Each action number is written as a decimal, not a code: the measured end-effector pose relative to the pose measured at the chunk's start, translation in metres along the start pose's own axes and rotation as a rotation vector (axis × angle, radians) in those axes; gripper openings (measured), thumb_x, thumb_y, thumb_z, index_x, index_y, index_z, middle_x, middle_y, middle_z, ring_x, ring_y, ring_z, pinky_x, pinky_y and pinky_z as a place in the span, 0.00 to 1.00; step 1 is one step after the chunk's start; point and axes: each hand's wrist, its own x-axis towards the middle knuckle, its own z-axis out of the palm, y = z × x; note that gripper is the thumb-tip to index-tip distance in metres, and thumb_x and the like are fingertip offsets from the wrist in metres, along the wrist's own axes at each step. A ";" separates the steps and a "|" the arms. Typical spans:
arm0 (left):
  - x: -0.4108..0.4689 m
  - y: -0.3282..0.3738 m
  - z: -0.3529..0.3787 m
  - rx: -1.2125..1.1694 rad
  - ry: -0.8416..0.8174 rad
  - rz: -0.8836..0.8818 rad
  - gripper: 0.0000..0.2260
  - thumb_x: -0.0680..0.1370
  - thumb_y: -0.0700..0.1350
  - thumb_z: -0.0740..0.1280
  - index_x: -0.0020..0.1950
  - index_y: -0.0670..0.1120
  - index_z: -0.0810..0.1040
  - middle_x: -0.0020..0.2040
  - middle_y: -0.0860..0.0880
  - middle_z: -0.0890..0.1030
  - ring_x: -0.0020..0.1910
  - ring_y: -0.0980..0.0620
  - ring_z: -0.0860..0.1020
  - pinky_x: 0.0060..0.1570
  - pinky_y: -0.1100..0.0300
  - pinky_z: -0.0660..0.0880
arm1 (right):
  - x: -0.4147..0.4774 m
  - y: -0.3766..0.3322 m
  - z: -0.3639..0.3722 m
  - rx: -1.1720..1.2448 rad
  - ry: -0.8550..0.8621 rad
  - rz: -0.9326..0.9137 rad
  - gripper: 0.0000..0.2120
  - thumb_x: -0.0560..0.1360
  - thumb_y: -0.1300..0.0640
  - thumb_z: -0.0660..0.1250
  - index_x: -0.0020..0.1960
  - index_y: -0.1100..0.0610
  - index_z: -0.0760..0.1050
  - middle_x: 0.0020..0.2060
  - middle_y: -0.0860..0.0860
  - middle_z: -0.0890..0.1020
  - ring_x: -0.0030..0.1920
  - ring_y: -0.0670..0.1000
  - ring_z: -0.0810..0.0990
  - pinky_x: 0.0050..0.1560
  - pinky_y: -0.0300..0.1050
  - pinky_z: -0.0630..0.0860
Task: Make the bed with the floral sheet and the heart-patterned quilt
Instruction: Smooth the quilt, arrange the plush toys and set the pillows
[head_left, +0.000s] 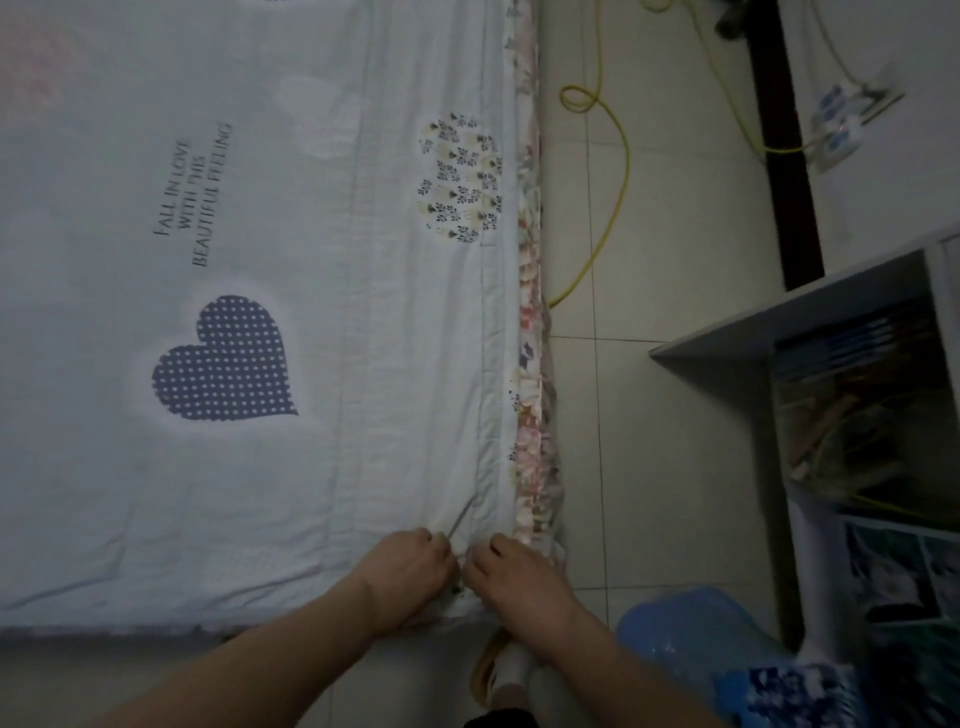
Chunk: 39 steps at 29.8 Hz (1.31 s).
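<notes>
Left hand (410, 577), right hand (519, 587) at quilt (260, 208) corner; quilt lengthwise ahead

The bed (104, 631) carries the floral sheet (530, 405), visible along the right edge, apparently under the heart-patterned quilt (234, 260) spread flat on top.

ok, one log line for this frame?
left hand: grips quilt corner | right hand: grips quilt corner beside it | sheet: shows past quilt's side edge | stage: straightening corner

Left hand (410, 574), right hand (522, 579) side by side, almost touching; fingers curled, pinching quilt (311, 270); both forearms stretched forward.
</notes>
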 end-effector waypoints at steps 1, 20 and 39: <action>0.003 0.001 0.003 -0.025 -0.024 0.008 0.18 0.56 0.64 0.78 0.30 0.53 0.78 0.30 0.55 0.76 0.25 0.55 0.75 0.20 0.66 0.67 | 0.002 0.002 -0.002 0.040 -0.077 0.016 0.04 0.62 0.50 0.67 0.35 0.48 0.77 0.31 0.46 0.77 0.32 0.47 0.77 0.26 0.38 0.67; 0.092 -0.086 -0.089 -0.154 0.697 -0.613 0.24 0.83 0.49 0.52 0.77 0.41 0.62 0.77 0.42 0.62 0.77 0.41 0.58 0.75 0.50 0.51 | 0.124 0.087 -0.098 0.722 0.535 0.770 0.26 0.83 0.54 0.58 0.78 0.52 0.55 0.72 0.55 0.68 0.69 0.56 0.70 0.65 0.48 0.67; 0.180 -0.098 -0.090 -0.014 0.616 -0.751 0.26 0.82 0.56 0.52 0.76 0.45 0.67 0.78 0.46 0.62 0.78 0.43 0.56 0.72 0.36 0.56 | 0.273 0.224 -0.145 0.237 0.813 0.168 0.27 0.69 0.70 0.70 0.64 0.51 0.75 0.63 0.54 0.74 0.59 0.57 0.70 0.52 0.53 0.76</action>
